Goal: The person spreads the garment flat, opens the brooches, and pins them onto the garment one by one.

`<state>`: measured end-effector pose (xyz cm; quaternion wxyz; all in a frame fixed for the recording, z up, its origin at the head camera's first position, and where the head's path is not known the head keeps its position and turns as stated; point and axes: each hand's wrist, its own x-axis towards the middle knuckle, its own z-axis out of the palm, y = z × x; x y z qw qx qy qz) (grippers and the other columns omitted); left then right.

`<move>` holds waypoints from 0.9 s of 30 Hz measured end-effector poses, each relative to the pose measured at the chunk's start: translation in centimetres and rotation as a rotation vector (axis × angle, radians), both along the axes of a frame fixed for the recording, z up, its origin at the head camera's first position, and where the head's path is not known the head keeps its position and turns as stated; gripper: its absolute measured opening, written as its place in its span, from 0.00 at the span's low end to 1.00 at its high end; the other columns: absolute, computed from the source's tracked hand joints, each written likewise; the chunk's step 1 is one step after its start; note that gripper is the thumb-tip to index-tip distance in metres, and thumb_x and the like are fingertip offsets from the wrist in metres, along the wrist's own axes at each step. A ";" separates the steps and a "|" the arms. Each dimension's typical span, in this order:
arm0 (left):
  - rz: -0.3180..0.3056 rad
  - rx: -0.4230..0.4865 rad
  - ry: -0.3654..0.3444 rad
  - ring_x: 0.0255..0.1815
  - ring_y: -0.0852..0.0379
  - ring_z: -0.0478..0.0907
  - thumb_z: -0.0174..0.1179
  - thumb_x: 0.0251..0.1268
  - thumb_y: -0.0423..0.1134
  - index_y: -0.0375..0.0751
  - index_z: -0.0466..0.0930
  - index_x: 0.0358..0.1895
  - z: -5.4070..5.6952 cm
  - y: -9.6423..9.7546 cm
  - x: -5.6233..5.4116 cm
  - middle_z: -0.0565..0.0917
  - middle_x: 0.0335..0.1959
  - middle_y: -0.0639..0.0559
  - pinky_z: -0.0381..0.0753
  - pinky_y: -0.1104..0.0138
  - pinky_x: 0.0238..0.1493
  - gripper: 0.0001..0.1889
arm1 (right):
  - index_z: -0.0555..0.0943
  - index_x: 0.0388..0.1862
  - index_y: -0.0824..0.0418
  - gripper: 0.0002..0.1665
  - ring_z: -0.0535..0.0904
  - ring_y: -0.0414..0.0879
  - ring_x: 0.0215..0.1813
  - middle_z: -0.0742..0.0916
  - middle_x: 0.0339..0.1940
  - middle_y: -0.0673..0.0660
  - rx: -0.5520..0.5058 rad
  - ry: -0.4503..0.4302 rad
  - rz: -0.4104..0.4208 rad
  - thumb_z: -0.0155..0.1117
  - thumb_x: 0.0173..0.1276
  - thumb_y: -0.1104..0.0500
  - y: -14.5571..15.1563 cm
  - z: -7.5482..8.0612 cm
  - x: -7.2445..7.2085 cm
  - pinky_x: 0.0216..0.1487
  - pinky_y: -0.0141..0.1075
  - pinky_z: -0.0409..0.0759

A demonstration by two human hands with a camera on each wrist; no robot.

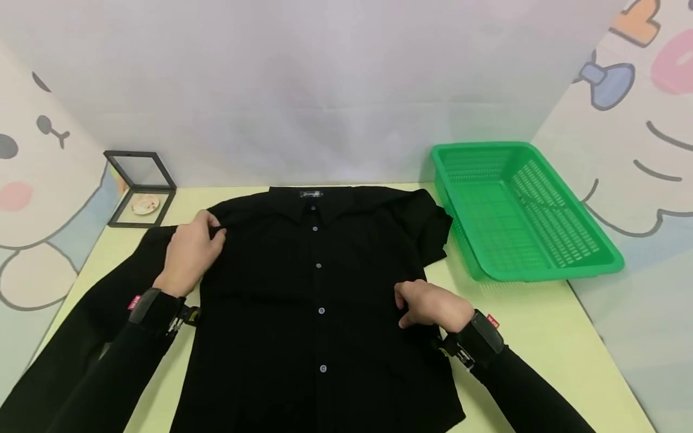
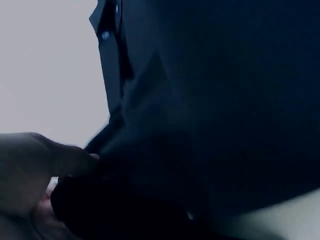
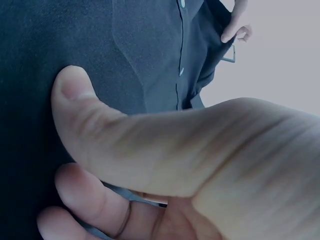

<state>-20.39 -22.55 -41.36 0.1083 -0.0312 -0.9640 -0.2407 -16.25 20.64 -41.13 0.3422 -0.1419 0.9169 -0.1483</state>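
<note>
A black short-sleeved button-up shirt (image 1: 271, 264) lies front up, its collar toward the back wall and its buttons running down the middle. At the shoulder on the left, my left hand (image 1: 189, 249) pinches the cloth near the sleeve. The left wrist view shows the thumb (image 2: 75, 160) over the dark fabric and fingers beneath it. My right hand (image 1: 435, 305) is at the shirt's right side, below the other sleeve (image 1: 433, 225). In the right wrist view its thumb (image 3: 75, 87) and fingertips are apart against the cloth, with no fold between them.
A green plastic basket (image 1: 541, 270) stands at the back right, close to the right sleeve. At the back left is an open black-framed case (image 1: 143, 224) with a small round item (image 1: 145, 204) inside. Walls border the pale yellow table (image 1: 568, 361) at the back and sides.
</note>
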 end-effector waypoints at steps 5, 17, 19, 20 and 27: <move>-0.127 -0.053 -0.037 0.30 0.35 0.83 0.56 0.72 0.24 0.25 0.68 0.66 -0.4 2.1 0.5 0.84 0.46 0.25 0.78 0.51 0.28 0.21 | 0.74 0.37 0.57 0.18 0.74 0.49 0.29 0.78 0.30 0.56 -0.004 0.011 -0.011 0.78 0.62 0.62 0.2 0.0 0.3 0.32 0.41 0.71; -0.236 -0.179 -0.591 0.78 0.14 0.32 0.46 0.85 0.51 0.30 0.41 0.83 -2.5 3.9 -0.4 0.38 0.83 0.27 0.42 0.22 0.70 0.39 | 0.75 0.39 0.57 0.17 0.75 0.49 0.31 0.78 0.32 0.55 -0.005 0.033 0.003 0.78 0.62 0.61 0.4 0.0 0.4 0.34 0.43 0.73; -0.203 -0.148 -0.610 0.77 0.13 0.29 0.47 0.84 0.53 0.32 0.38 0.83 -2.4 3.5 -1.0 0.35 0.83 0.27 0.37 0.22 0.70 0.42 | 0.75 0.39 0.57 0.17 0.75 0.49 0.31 0.78 0.32 0.55 -0.002 0.031 -0.006 0.78 0.63 0.61 0.4 0.0 0.3 0.34 0.43 0.73; -0.183 -0.136 -0.616 0.76 0.13 0.27 0.47 0.84 0.55 0.32 0.36 0.83 -2.3 3.2 -1.3 0.33 0.83 0.26 0.35 0.22 0.71 0.43 | 0.75 0.39 0.57 0.17 0.75 0.49 0.31 0.78 0.32 0.55 0.000 0.031 -0.009 0.78 0.63 0.60 0.4 0.0 0.3 0.34 0.43 0.73; -0.130 -0.133 -0.596 0.79 0.18 0.25 0.49 0.82 0.55 0.28 0.38 0.82 -2.2 2.4 -2.7 0.31 0.81 0.22 0.31 0.24 0.72 0.45 | 0.75 0.39 0.56 0.17 0.75 0.50 0.30 0.78 0.31 0.56 0.004 0.007 -0.021 0.77 0.64 0.59 0.1 -0.1 0.2 0.33 0.43 0.73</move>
